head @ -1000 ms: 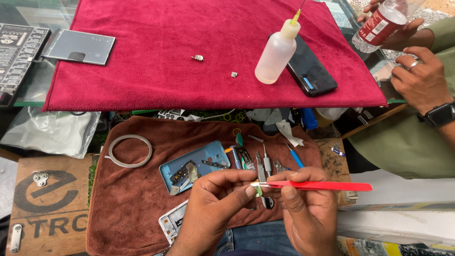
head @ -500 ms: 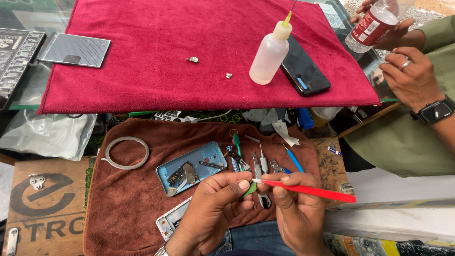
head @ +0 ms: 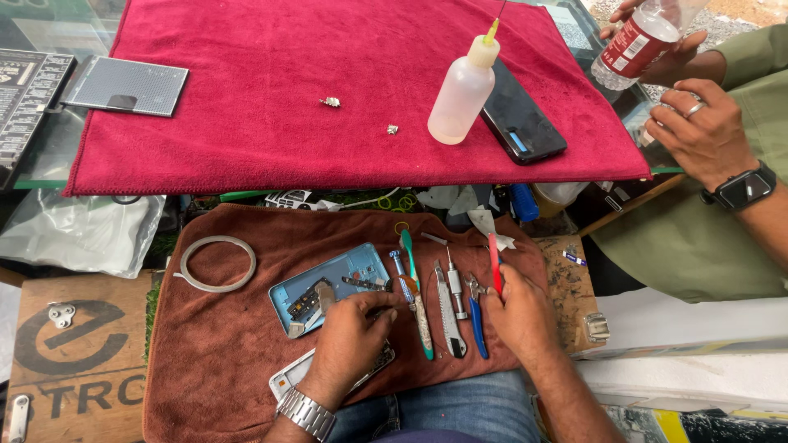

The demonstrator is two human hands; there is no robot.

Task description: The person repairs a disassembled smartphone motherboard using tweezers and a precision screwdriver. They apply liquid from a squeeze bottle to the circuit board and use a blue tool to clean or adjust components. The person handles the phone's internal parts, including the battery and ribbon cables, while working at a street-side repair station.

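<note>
I see the opened blue phone back [head: 332, 289] still stripped; left hand [head: 353, 332] fingers pinched over it; right hand [head: 517, 312] clamped on red tweezers [head: 494, 261]; reassembly left.

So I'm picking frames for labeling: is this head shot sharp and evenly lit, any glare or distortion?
Head view: mostly sharp, even daylight, soft shadows; the left hand and right hand show no obvious motion blur; mild glare on the glass top at left; wide-angle bending at the edges.
</note>
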